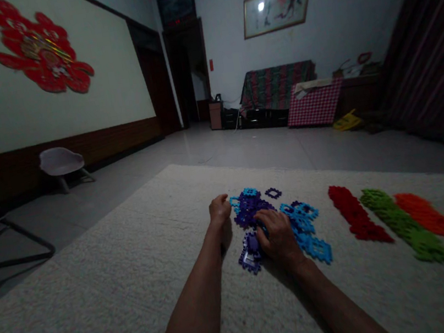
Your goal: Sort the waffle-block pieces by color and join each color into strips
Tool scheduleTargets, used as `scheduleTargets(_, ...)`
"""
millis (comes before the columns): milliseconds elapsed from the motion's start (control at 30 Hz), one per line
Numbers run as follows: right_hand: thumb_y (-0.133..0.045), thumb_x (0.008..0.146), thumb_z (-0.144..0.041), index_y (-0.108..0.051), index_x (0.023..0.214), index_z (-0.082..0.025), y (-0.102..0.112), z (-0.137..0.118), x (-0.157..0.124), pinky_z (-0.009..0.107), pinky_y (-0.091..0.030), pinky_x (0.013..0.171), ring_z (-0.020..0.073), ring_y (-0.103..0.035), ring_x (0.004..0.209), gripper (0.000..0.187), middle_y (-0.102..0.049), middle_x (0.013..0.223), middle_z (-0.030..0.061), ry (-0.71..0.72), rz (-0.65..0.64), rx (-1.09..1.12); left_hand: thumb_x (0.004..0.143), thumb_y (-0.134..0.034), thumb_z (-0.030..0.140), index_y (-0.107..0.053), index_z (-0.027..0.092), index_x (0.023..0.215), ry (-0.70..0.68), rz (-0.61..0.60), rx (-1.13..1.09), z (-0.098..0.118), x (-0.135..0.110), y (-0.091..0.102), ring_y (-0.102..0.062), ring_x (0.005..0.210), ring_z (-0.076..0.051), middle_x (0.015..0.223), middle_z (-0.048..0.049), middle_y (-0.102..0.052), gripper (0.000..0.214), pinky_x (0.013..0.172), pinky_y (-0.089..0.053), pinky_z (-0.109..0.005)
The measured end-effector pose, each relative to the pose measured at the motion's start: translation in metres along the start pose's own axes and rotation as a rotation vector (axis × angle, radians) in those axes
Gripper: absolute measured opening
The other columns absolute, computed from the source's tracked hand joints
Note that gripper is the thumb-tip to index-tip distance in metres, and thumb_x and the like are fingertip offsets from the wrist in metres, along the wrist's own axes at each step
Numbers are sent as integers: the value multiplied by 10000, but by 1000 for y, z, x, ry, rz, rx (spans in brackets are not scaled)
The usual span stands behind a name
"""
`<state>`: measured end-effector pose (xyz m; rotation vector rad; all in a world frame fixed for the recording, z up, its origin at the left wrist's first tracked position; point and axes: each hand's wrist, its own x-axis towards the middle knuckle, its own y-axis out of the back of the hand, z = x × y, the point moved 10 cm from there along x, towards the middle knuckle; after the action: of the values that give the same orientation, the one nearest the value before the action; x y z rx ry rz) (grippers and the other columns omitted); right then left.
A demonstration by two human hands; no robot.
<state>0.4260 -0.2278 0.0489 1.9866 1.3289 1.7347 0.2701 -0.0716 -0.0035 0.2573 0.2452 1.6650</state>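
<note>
A pile of purple interlocking plastic building pieces point(249, 208) lies on the pale rug between my hands. At its left side is my left hand point(221, 210), fingers curled in, close to a light blue piece point(235, 203); what they hold, if anything, is hidden. My right hand point(277, 234) reaches over the near right edge of the pile, its fingers bent round a dark bluish building piece that shows only in part. Just below the pile sit more purple pieces point(250, 254). Light blue pieces point(315, 247) are heaped right of my right hand.
Rows of red point(357, 216), green point(410, 227) and orange pieces point(433, 216) lie to the right on the rug point(117, 277). One purple frame piece point(273, 193) rests apart beyond the pile. A small chair point(61, 161) and a metal chair frame point(12, 242) stand left.
</note>
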Motion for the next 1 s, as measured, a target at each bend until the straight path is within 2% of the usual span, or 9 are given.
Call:
scheduleTargets(100,-493,846,-160,-621,1061,-199,-5,5,-3,446,-354,971,268,-566,1102,253,-671,1147,99,-38,-26,-28,797,-570,171,-679,192,1200,-82,-3,170,12,7,-22,-535,1294,-256,1299,-126,-657,417,1085,-390,-328)
scheduleTargets(233,-476,867,-158,-628,1035,-194,-11,12,-8,459,-362,974,266,-585,1104,230,-679,1148,103,-73,-53,-20,930,-415,292,-568,176,1351,-161,-37,492,25,17,-51,-515,1319,-242,1373,-150,-602,463,1089,-370,-335)
scheduleTargets(300,-472,873,-158,-628,1021,-204,-13,14,-10,453,-368,973,256,-597,1095,220,-685,1138,92,-63,-53,-8,955,-377,358,-569,172,1347,-179,-68,519,29,23,-65,-532,1299,-255,1364,-166,-606,475,1072,-382,-356)
scheduleTargets(400,-464,872,-145,-620,1021,-215,-11,17,-10,432,-394,950,240,-617,1061,227,-696,1094,74,-41,-19,11,947,-411,413,-628,199,1276,-215,-117,514,35,27,-82,-570,1250,-268,1313,-162,-643,449,1048,-396,-370)
scheduleTargets(600,-428,896,-157,-613,1067,-208,24,29,-5,406,-446,918,236,-629,1026,257,-701,1043,86,-55,214,-22,887,-520,317,-700,251,1198,-350,-230,510,44,21,-103,-619,1186,-254,1246,-104,-698,366,1010,-428,-324)
scheduleTargets(700,-439,897,-194,-624,1048,-202,43,51,-10,428,-463,908,252,-627,1004,239,-699,1037,97,-130,256,-87,882,-511,290,-705,246,1210,-340,-281,475,46,16,-110,-644,1147,-229,1229,-84,-710,384,986,-450,-288)
scheduleTargets(833,-486,880,-306,-624,1073,-193,66,97,-34,482,-471,954,279,-609,1051,263,-676,1097,121,-246,232,-126,880,-502,266,-712,231,1206,-376,-329,475,58,3,-126,-629,1171,-206,1259,-73,-697,389,1009,-438,-259)
scheduleTargets(933,-510,860,-428,-620,1082,-194,72,131,-55,463,-519,905,275,-622,1029,341,-650,1152,142,-360,170,-38,888,-483,250,-721,231,1189,-402,-343,467,68,-1,-131,-626,1167,-184,1247,-52,-705,385,1011,-427,-226)
scheduleTargets(1000,-494,854,-500,-620,1102,-187,72,150,-65,442,-545,863,262,-644,981,419,-638,1175,153,-476,143,27,909,-433,231,-708,215,1208,-401,-321,471,71,2,-125,-627,1157,-180,1249,-57,-703,406,1000,-430,-224)
